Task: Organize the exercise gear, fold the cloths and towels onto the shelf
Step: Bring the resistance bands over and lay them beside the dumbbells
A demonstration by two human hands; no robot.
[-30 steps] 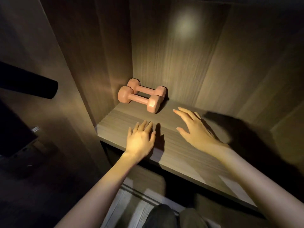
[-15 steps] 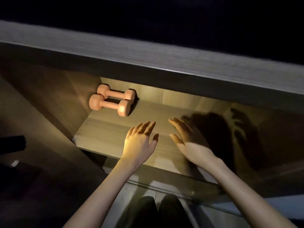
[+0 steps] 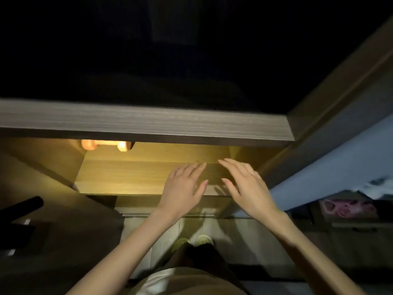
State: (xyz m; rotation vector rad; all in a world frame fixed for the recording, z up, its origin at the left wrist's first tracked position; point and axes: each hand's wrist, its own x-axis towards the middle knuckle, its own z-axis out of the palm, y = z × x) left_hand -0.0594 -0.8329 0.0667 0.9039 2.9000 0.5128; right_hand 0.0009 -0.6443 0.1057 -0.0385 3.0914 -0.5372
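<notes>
Both hands are held out flat, palms down, with the fingers straight and slightly spread; nothing is gripped by either. The left hand [image 3: 182, 188] and the right hand [image 3: 248, 188] are seen side by side over the front right part of the lit wooden shelf [image 3: 127, 173], near each other but apart. Whether the shelf is touched by the fingertips cannot be told.

An orange dumbbell [image 3: 106, 145] is seen lying at the back left corner of the shelf, well apart from the hands. Its upper part is hidden by the front edge of the upper board [image 3: 148, 122], so only two rounded ends and part of the bar between them are shown. Above that board everything is lost in darkness.

Below the hands, a pair of pale shoes [image 3: 203, 240] is seen on the floor. A black cylindrical object [image 3: 21, 206] is seen in the dim area to the left, and a pink item [image 3: 348, 206], too blurred to be identified, low on the right.
</notes>
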